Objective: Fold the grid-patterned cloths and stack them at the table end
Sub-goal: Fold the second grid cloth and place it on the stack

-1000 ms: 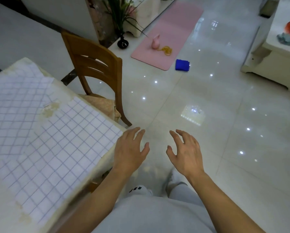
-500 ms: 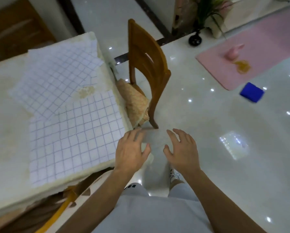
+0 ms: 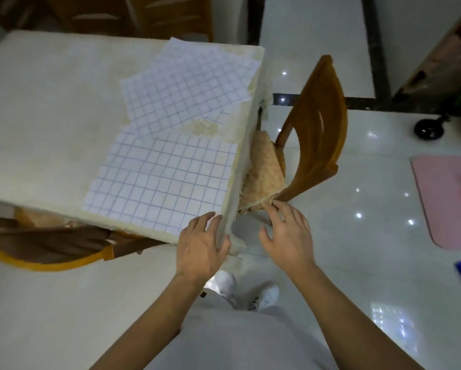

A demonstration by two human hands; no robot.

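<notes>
Two grid-patterned cloths lie flat on the cream tabletop (image 3: 50, 102), white with thin purple lines. Near cloth (image 3: 162, 177) unfolded, square, reaching the tabletop's near corner; far cloth (image 3: 189, 86) skewed, its near corner overlapping the first. Two hands at that corner: left hand (image 3: 201, 247) spread, fingers (image 3: 206, 220) released over the near cloth's edge; right hand (image 3: 288, 233) off the tabletop, open, holding nothing. One wooden chair (image 3: 314, 124) beside the tabletop's right edge.

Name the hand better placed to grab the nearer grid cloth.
Left. The left hand is open at the table corner beside the nearer grid cloth; the right hand hangs off the table, near the chair cushion.
</notes>
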